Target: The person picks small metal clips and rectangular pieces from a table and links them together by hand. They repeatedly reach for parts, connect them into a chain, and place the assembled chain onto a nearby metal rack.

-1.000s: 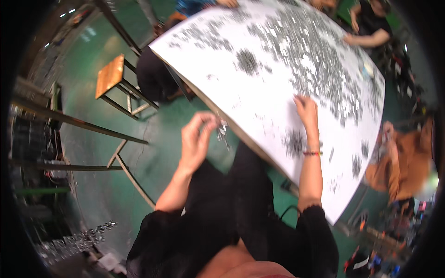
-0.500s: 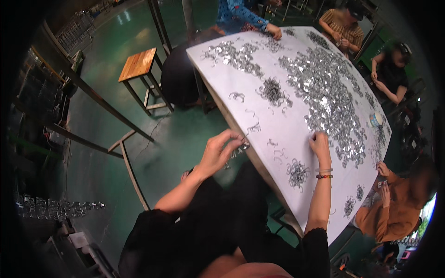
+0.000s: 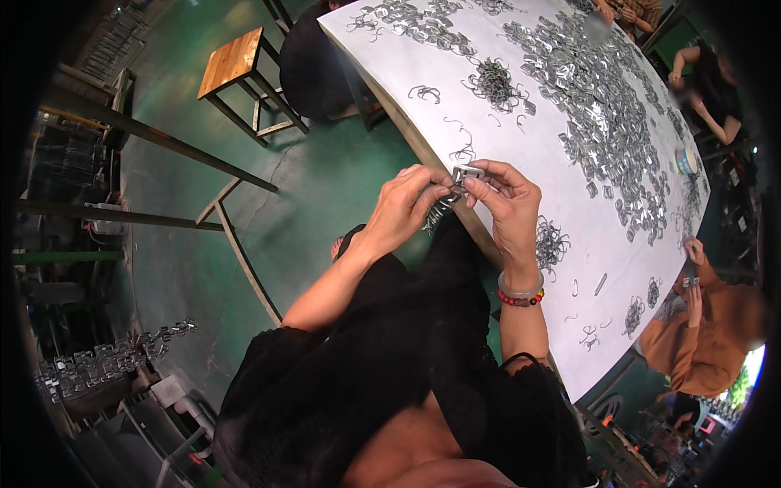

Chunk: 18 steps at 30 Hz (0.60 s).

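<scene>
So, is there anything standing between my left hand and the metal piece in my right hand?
Nothing visible: the left hand is right at the metal piece, which the right hand pinches near the edge of the table.

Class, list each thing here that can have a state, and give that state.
Left hand: fingers pinched
Metal bits: hanging below left hand
Right hand: fingers closed on buckle
Buckle: held
Stool: upright
Wire hooks: loose, some heaped
Metal pieces: loose, spread on table
Bracelet: worn, right wrist

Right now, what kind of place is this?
It looks like a factory or workshop. Lots of small metal pieces cover a big white table, and a person in an orange top is at its edge too.
</scene>
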Each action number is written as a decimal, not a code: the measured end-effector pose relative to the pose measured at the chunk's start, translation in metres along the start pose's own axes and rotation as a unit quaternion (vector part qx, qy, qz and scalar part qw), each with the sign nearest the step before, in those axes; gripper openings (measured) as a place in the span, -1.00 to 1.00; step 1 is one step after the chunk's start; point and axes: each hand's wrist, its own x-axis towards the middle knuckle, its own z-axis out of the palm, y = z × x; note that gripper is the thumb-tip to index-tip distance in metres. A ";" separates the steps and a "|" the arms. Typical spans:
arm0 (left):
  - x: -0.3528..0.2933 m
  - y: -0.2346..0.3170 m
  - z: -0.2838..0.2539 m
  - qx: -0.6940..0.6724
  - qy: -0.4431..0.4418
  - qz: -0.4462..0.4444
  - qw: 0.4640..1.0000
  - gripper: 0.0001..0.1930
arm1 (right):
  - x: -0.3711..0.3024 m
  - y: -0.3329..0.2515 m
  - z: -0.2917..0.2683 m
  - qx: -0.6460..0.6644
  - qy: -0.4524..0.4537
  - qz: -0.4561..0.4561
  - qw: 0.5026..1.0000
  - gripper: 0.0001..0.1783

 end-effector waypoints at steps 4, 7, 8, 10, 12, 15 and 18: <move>-0.002 -0.016 0.009 0.018 -0.023 -0.013 0.999 -0.88 | 0.005 0.010 -0.009 0.002 0.004 -0.006 1.000 -0.80; 0.003 -0.029 0.016 -0.011 -0.009 -0.016 1.000 -0.82 | 0.006 0.021 -0.013 0.042 0.006 -0.016 0.999 -0.80; 0.010 -0.033 0.019 -0.038 0.018 -0.028 0.999 -0.79 | 0.005 0.021 -0.016 0.043 0.014 0.003 0.999 -0.82; 0.033 -0.050 0.018 -0.059 0.067 -0.065 0.994 -0.76 | 0.005 0.023 -0.019 0.070 -0.001 0.026 0.997 -0.83; 0.094 -0.085 0.017 0.089 0.010 0.010 0.996 -0.82 | 0.004 0.026 -0.021 0.081 -0.005 0.045 0.996 -0.85; 0.170 -0.148 0.027 0.255 -0.069 0.106 0.959 -0.82 | 0.005 0.026 -0.015 0.060 -0.029 0.052 0.996 -0.85; 0.213 -0.189 0.046 0.358 -0.155 0.155 0.908 -0.88 | 0.007 0.019 -0.016 0.045 -0.028 0.058 0.997 -0.86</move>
